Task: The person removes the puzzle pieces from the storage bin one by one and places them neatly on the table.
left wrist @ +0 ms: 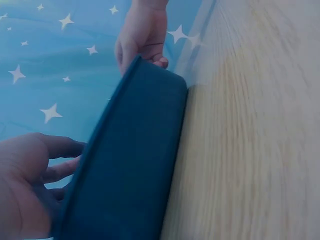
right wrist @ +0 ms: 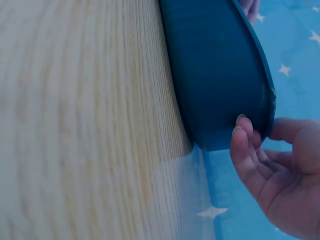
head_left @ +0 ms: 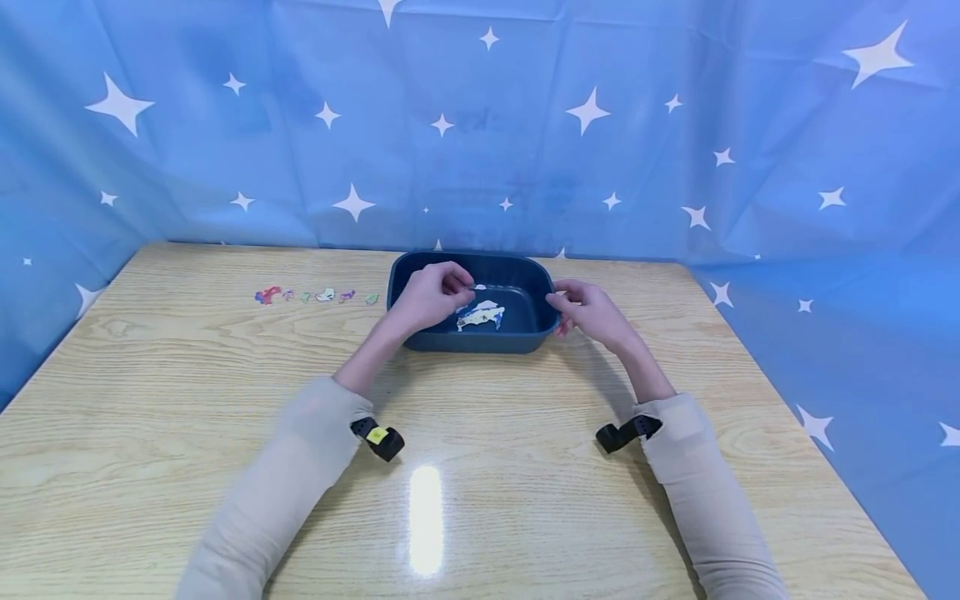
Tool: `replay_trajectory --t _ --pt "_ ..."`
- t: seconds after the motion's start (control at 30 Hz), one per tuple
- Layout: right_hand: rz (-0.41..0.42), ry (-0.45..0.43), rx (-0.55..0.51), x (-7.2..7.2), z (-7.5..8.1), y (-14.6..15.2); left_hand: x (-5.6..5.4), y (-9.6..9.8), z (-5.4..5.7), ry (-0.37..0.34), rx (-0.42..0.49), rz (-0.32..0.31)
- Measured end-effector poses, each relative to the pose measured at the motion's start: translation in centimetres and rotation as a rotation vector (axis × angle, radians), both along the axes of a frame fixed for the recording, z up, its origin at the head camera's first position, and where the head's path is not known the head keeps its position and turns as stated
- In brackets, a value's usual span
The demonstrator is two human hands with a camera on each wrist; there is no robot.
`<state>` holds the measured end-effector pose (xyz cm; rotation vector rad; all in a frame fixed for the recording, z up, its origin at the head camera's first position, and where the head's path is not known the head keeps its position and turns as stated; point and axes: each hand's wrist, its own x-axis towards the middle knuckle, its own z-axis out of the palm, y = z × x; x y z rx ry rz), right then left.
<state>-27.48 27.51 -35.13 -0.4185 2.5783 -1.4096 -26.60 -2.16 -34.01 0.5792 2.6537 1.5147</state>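
A dark blue rectangular plastic tub stands at the back middle of the table. My left hand reaches over its left part, fingers bent, with the fingertips right by a small white piece; I cannot tell whether they pinch it. In the left wrist view the tub wall hides those fingertips. My right hand grips the tub's right end, thumb at the rim and fingertips against the outer wall. Inside lies a larger irregular white-and-blue cutout.
Left of the tub, several small colourful cutouts lie in a row, from a red-and-blue one to a green one. The wooden table reaches back to a blue star-patterned curtain.
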Motion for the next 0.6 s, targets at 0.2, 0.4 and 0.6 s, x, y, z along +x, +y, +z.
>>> replay_trajectory --t 0.2,0.4,0.6 --pt "-0.002 -0.004 -0.005 -0.1 -0.2 0.0 -1.3 1.7 -1.0 -0.045 -0.05 -0.007" --pt "-0.001 0.009 -0.006 -0.2 -0.3 0.0 -2.2 2.7 -1.3 -0.136 -0.108 -0.01" --pt "0.002 0.01 -0.021 -0.2 -0.4 0.0 -2.3 3.3 -1.6 -0.179 -0.313 -0.02"
